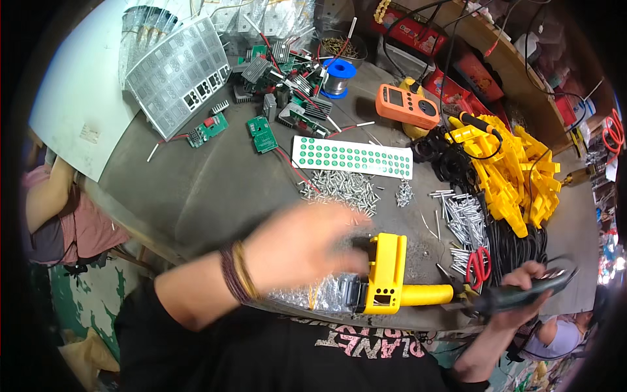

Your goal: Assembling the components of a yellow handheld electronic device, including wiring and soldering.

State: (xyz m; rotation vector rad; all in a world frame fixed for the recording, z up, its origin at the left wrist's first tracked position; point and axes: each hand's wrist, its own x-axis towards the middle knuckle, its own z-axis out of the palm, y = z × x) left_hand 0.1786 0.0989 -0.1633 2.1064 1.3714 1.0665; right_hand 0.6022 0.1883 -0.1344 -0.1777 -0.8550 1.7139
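Observation:
My left hand [297, 245], blurred by motion, reaches across the bench and touches a yellow plastic housing [385, 274] with a handle that lies at the near table edge; whether the fingers grip it I cannot tell. My right hand [522, 291] holds a dark electric screwdriver [522, 295] by its grip, with the tip pointing left toward the housing's handle. A heap of small silver screws [343, 186] lies just beyond my left hand.
A white sheet of green dot stickers [353, 157] lies mid-table. Green circuit boards [264, 134] and heat sinks sit at the back, with an orange multimeter [406, 104], a pile of yellow housings [516, 173], red-handled scissors [479, 264] and black cable. Another person sits at left [59, 215].

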